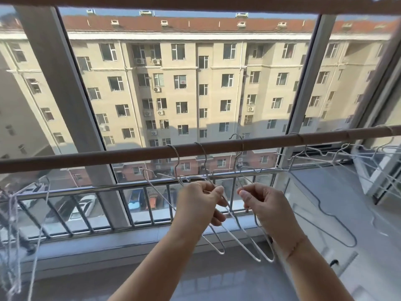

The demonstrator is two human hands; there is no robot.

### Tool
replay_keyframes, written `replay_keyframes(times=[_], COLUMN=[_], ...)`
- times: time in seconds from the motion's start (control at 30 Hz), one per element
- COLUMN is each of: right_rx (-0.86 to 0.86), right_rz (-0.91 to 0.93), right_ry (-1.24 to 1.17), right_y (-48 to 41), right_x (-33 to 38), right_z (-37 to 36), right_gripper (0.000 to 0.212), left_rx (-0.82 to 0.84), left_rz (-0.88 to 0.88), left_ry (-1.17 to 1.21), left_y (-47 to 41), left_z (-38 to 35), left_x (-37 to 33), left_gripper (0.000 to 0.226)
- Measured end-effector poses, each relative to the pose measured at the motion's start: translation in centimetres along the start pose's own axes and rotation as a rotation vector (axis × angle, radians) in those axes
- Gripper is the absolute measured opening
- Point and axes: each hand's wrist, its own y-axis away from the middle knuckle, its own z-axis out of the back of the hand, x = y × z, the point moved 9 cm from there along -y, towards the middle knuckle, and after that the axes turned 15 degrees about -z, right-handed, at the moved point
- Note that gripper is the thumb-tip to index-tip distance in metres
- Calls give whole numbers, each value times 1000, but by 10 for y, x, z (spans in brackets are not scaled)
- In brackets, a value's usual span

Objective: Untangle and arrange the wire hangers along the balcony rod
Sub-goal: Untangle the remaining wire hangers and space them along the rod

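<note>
1. My left hand [200,205] is closed in a pinch, thumb and fingers clamped on the wire of the tangled wire hangers [225,216] just below their twisted necks.
2. My right hand [263,208] is closed as well, its grip pinching a neighbouring strand of the same cluster, close beside the left hand but not touching it.
3. The cluster hangs from the brown balcony rod [134,153], which runs across the window from lower left to upper right. Three hooks loop over the rod above my hands, set near each other.
4. Below my hands the hangers' shoulders overlap and cross, their rounded ends dangling in front of the window sill [121,237].
5. Further right along the rod, another group of hangers [338,156] is hooked on, splayed out sideways and well apart from the ones I hold.
6. At the far left, more thin wire and some pale string [12,213] hang down, blurred at the edge of view.
7. A metal railing [91,190] stands behind the glass, below the rod.
</note>
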Motion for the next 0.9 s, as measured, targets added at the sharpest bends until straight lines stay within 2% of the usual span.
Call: replay_keyframes(times=[0.3, 0.57, 0.9], right_rx=[-24, -45, 30], right_rz=[-27, -26, -9], right_ry=[-12, 30, 47], right_y=[-12, -17, -19], right_x=[-6, -10, -8], right_z=[24, 26, 16], right_gripper=[7, 11, 8], left_rx=[10, -112, -216], left_rz=[14, 42, 25], left_ry=[48, 110, 89], left_y=[-8, -6, 5], left_z=[-22, -5, 27], left_x=[2, 10, 11], left_gripper=[14, 15, 15])
